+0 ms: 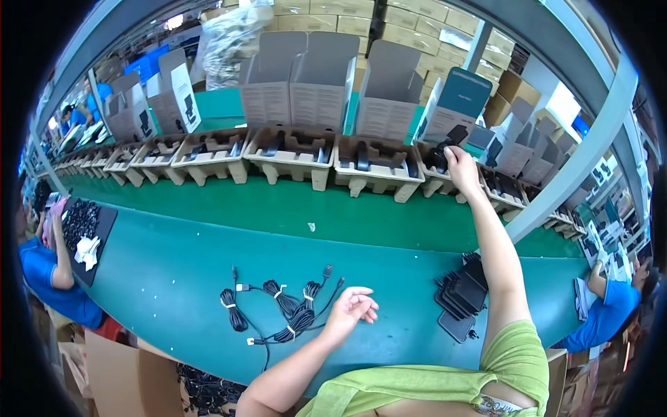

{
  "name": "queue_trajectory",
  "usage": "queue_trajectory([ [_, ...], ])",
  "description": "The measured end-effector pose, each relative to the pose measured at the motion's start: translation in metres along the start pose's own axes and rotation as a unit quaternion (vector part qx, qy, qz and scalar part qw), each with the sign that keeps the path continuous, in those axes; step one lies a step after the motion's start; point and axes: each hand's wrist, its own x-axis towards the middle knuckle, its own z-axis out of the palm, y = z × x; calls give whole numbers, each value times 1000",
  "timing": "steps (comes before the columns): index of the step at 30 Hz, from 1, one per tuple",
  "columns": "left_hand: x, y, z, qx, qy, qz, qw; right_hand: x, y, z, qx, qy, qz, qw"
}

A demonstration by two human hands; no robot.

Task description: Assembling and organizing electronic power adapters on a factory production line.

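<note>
My right hand point(458, 167) reaches out to a moulded pulp tray point(439, 182) at the right of the row. Its fingers are closed on a small black part point(439, 157) whose exact kind is partly hidden by the hand. Over the bench my left hand point(352, 309) hovers with loosely bent fingers and nothing in it. Just left of it lie several black cables coiled with white ties point(295, 316). By my right forearm sits a stack of flat black plates point(462, 288), with one more black plate point(456, 325) at its near side.
Pulp trays point(288, 161) holding black parts line a green belt point(278, 208) beyond the bench point(187, 278). Tall open cartons point(323, 90) rise behind them. A slanted metal post point(570, 167) stands right of my arm. Workers in blue sit at left point(45, 278) and right point(611, 313).
</note>
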Motion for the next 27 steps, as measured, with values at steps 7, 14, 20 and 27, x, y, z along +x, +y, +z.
queue_trajectory([
  [7,-6,0,3,-18,14,3,1000,53,50,25,-140,-16,-18,990],
  [14,-5,3,1,-31,16,-18,999,78,66,66,-137,-190,78,969],
  [20,-1,5,-1,-28,18,-19,999,77,70,114,-257,-88,69,960],
  [27,-4,-5,-5,-42,-5,-10,999,98,89,127,-261,-202,31,944],
])
